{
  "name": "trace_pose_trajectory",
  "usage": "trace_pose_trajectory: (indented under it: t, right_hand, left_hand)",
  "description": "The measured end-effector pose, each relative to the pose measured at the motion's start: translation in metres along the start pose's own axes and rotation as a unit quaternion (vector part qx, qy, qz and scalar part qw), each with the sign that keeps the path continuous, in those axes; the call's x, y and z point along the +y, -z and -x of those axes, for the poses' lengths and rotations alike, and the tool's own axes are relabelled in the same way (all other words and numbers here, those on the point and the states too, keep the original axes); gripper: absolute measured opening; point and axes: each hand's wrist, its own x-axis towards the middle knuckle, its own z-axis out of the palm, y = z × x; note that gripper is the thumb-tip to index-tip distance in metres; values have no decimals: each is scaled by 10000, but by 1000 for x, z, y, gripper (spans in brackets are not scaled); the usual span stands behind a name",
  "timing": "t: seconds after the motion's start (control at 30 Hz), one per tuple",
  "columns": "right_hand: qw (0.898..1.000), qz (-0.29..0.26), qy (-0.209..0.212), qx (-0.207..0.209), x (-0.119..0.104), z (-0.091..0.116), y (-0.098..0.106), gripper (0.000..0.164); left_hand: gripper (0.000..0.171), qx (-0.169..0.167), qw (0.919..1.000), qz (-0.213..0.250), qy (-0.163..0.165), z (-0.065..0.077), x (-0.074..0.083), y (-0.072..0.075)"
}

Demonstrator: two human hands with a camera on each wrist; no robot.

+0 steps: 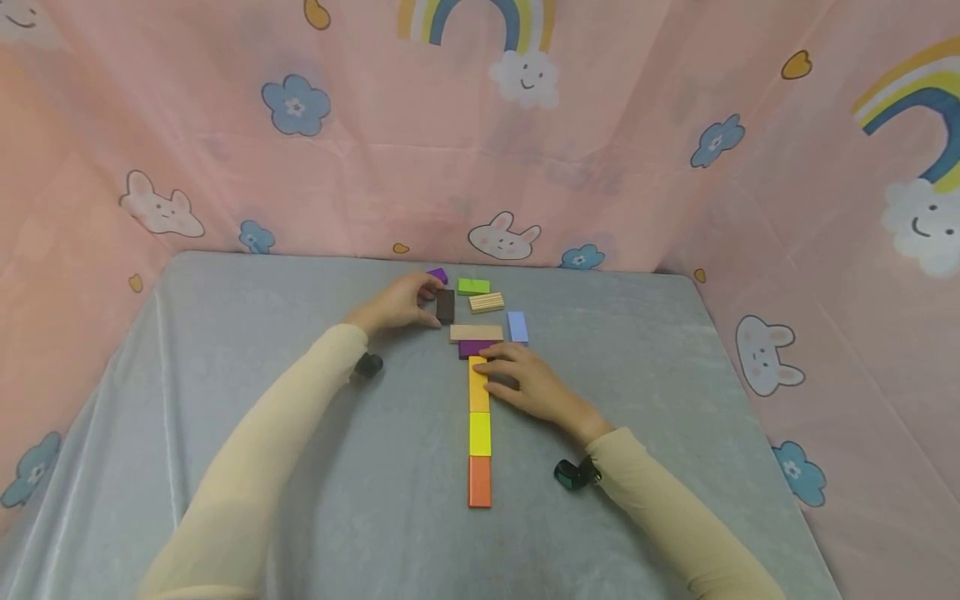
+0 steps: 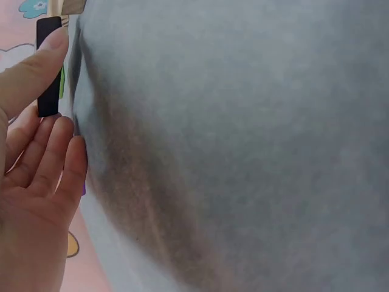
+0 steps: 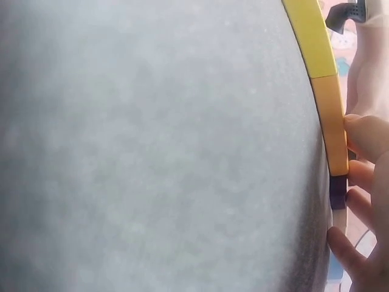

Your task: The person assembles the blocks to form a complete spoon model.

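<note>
My left hand (image 1: 399, 302) is at a dark brown block (image 1: 446, 307), thumb by the near end and fingertips by the far end. In the left wrist view the thumb overlaps the dark block (image 2: 50, 67), which looks black there. My right hand (image 1: 536, 382) rests its fingertips on the orange block (image 1: 478, 395) and by the dark purple block (image 1: 472, 349). That purple block lies crosswise at the orange block's far end, with a tan block (image 1: 476, 333) parallel behind it. Toward me the line continues with a yellow block (image 1: 480, 434) and a red-orange block (image 1: 480, 482).
Behind the tan block lie a striped wooden block (image 1: 487, 302) and a green block (image 1: 474, 287). A light blue block (image 1: 517, 327) is to its right. A violet block (image 1: 438, 275) sits beyond the left fingers. The grey cloth-covered table (image 1: 645, 350) meets a pink curtain (image 1: 360, 183) behind.
</note>
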Motion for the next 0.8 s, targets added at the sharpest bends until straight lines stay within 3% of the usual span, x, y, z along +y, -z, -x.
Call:
trace_pose_trajectory:
  t: [0.8]
  right_hand:
    - [10000,39,63,43,2,0,-2,35]
  left_hand:
    - [69,144,9997,-178,21,0,-4,-10]
